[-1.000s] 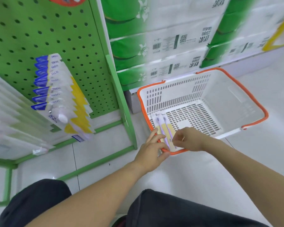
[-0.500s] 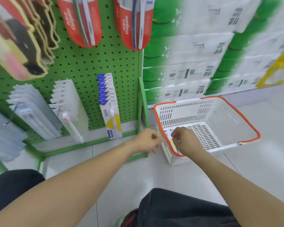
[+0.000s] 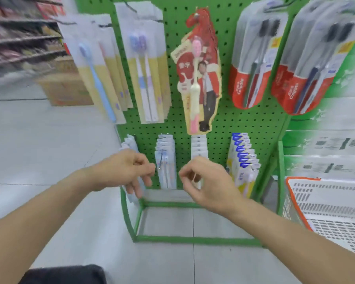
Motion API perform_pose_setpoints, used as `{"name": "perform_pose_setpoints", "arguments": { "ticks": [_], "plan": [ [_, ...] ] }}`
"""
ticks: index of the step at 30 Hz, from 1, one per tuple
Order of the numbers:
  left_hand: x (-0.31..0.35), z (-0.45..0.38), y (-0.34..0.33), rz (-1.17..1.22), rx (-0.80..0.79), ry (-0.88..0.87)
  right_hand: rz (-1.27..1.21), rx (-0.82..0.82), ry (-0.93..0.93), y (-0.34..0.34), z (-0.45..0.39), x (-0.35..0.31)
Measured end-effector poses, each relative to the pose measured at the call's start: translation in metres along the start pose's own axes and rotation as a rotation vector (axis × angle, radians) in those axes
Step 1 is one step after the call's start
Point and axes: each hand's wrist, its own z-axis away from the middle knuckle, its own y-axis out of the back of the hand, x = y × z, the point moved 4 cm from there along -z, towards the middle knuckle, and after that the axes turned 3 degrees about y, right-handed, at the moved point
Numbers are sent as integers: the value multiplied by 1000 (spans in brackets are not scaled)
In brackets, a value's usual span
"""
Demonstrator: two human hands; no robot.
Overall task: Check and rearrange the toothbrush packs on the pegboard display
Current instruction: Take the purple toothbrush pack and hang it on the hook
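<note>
- Head view: I see my left hand [image 3: 123,171] in front of the pegboard's [image 3: 225,124] bottom row, fingers loosely curled, thumb near the forefinger; its lower fingers overlap the far-left pack [image 3: 131,146], but motion blur keeps me from telling whether they touch it.
- My right hand [image 3: 205,181] hangs beside it, fingers curled with thumb and forefinger close together; I can't make out anything held.
- Between my hands hangs a peg of clear blister packs [image 3: 166,160] holding toothbrushes.
- The pegboard is green perforated metal on a green tube frame.
- Top-row red-based packs [image 3: 248,78] read "Colgate"; a horse-shaped card [image 3: 199,70] carries a pink brush.
- Blue-topped packs [image 3: 244,158] hang at lower right.
- A white plastic basket [image 3: 326,203] with an orange rim sits on the floor to the right.
</note>
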Motion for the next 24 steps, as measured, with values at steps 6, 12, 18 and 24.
{"name": "perform_pose_setpoints", "arguments": {
  "ticks": [6,12,18,24],
  "plan": [
    [-17,23,93,340,764,-138,-36,85,201,-10,-105,-64],
    [31,34,166,344,1266,-477,47,340,343,53,-238,-113],
    [74,26,195,-84,1278,-747,249,22,16,73,-367,-100],
    [79,19,192,-227,1251,-796,244,-391,-188,26,-420,-48]
  ]
}}
